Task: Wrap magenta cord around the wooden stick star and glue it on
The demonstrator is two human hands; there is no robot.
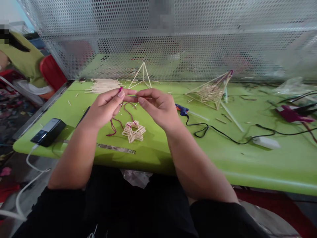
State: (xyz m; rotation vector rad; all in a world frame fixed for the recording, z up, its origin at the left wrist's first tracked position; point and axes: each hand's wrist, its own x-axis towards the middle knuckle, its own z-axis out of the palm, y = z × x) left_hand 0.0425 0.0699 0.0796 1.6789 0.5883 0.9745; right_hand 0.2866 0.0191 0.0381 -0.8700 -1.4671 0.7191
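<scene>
My left hand (106, 107) pinches a purple yarn (120, 89), a bit of which sticks up above the thumb. Close beside it, my right hand (158, 107) has thumb and forefinger pressed together, its fingertips meeting the left fingers. What the right hand grips is too small to make out. Below the hands lies a star of thin wooden sticks (133, 131), stacked in layers. Purple yarn is tied to the star, and loose loops of it trail on the table to its left and up toward my hands.
On the green table (198, 165) are a stick pile (104, 86), a stick pyramid (143, 74), a larger stick frame (210, 92), a blue glue gun (182, 110), a black cable, a black box (48, 132) and a metal strip (116, 148). Mesh (173, 49) stands behind; a person sits left.
</scene>
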